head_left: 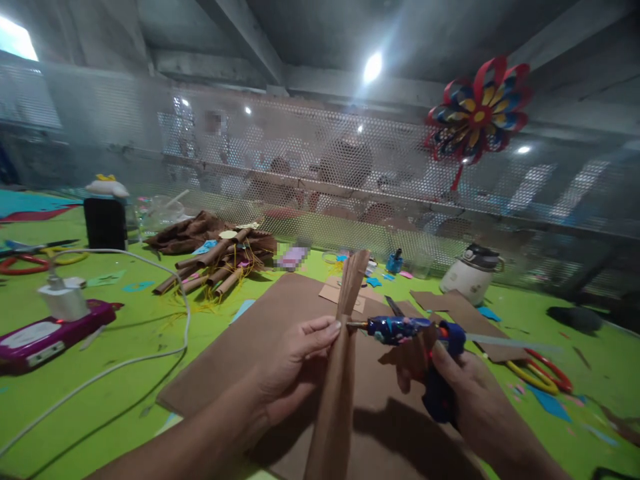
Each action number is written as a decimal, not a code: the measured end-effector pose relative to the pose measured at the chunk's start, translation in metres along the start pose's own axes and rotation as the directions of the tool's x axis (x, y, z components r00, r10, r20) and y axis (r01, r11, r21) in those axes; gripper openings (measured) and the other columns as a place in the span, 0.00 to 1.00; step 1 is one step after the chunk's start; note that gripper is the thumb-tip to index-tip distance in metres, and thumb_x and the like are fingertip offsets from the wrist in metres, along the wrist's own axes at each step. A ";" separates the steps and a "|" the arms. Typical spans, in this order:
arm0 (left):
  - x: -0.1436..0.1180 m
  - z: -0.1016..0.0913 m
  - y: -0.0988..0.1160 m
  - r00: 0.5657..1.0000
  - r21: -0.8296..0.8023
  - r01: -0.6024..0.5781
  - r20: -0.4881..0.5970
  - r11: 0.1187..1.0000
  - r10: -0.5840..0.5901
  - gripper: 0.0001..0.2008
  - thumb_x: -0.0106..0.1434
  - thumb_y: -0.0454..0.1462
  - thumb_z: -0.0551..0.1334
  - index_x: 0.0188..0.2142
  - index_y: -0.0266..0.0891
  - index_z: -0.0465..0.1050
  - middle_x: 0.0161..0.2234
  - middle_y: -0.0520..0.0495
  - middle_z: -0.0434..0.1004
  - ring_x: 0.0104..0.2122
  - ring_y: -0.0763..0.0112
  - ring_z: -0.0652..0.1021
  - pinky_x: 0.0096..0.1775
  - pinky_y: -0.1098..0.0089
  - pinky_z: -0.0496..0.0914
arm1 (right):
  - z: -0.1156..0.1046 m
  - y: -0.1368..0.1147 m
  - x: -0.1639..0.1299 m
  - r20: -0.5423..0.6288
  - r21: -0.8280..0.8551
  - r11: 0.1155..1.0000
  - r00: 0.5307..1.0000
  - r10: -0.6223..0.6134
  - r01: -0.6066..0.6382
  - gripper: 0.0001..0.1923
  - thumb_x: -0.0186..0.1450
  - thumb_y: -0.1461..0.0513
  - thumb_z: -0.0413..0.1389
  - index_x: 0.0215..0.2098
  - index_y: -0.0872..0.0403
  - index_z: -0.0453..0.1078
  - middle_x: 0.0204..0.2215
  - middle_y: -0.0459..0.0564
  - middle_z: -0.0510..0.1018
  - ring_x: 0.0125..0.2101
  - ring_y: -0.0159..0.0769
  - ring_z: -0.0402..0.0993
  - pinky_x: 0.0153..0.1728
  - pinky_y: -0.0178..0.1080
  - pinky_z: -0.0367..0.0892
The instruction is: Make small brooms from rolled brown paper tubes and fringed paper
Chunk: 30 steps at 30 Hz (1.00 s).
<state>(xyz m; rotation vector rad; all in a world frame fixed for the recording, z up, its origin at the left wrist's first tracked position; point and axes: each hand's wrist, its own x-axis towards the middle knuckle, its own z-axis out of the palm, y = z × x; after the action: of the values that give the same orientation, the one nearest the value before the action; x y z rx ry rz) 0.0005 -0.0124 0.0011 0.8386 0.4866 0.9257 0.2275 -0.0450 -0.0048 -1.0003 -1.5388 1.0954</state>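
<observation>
A long strip of folded brown paper (338,373) stands tilted in front of me, its upper end fanned out. My left hand (305,357) pinches it near the middle, thumb and fingers at its left edge. In my right hand (463,380) is a blue hot glue gun (400,329), gripped round the handle. Its metal nozzle points left and meets the paper's right edge close to my left fingertips. A scrap of brown paper hangs by the gun's trigger side. Below lies a flat brown sheet of card (240,353).
Left are a purple power strip (60,337) with a white charger and a looping white cable (186,313). Rolled brown paper tubes (215,267) with yellow strings lie behind. Right stand a white jug (469,275) and red-and-yellow scissors (543,373). A perforated screen (300,160) borders the green table.
</observation>
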 end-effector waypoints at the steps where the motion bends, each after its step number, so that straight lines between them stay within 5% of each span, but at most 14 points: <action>1: 0.000 0.000 0.000 1.000 0.001 0.004 0.004 1.000 -0.004 0.10 0.58 0.37 0.64 0.38 0.32 0.74 0.30 0.45 0.73 0.26 0.74 0.72 0.30 0.74 0.64 | 0.000 0.000 -0.001 -0.001 0.000 1.000 1.000 0.006 -0.006 0.22 0.67 0.50 0.44 0.26 0.55 0.67 0.31 0.55 0.73 0.37 0.43 0.67 0.40 0.44 0.63; 24: -0.001 0.001 0.003 0.999 0.035 -0.006 0.037 0.999 0.005 0.12 0.61 0.39 0.62 0.40 0.33 0.75 0.34 0.42 0.75 0.31 0.72 0.72 0.33 0.74 0.64 | 0.002 0.004 -0.006 0.061 0.033 0.999 0.997 -0.042 0.040 0.22 0.66 0.50 0.46 0.23 0.55 0.65 0.23 0.50 0.66 0.29 0.38 0.64 0.36 0.43 0.64; 30: -0.003 0.003 0.001 0.999 -0.005 0.037 0.031 0.999 -0.036 0.12 0.59 0.39 0.64 0.40 0.33 0.76 0.31 0.44 0.75 0.28 0.73 0.72 0.31 0.74 0.63 | 0.001 0.006 -0.002 -0.011 0.047 0.998 0.999 -0.030 0.030 0.20 0.66 0.50 0.48 0.24 0.55 0.65 0.23 0.50 0.67 0.28 0.38 0.64 0.33 0.41 0.64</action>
<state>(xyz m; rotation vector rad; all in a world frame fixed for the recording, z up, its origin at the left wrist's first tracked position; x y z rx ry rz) 0.0009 -0.0159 0.0039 0.8356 0.4715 0.8791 0.2275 -0.0451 -0.0107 -0.9463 -1.5086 1.0991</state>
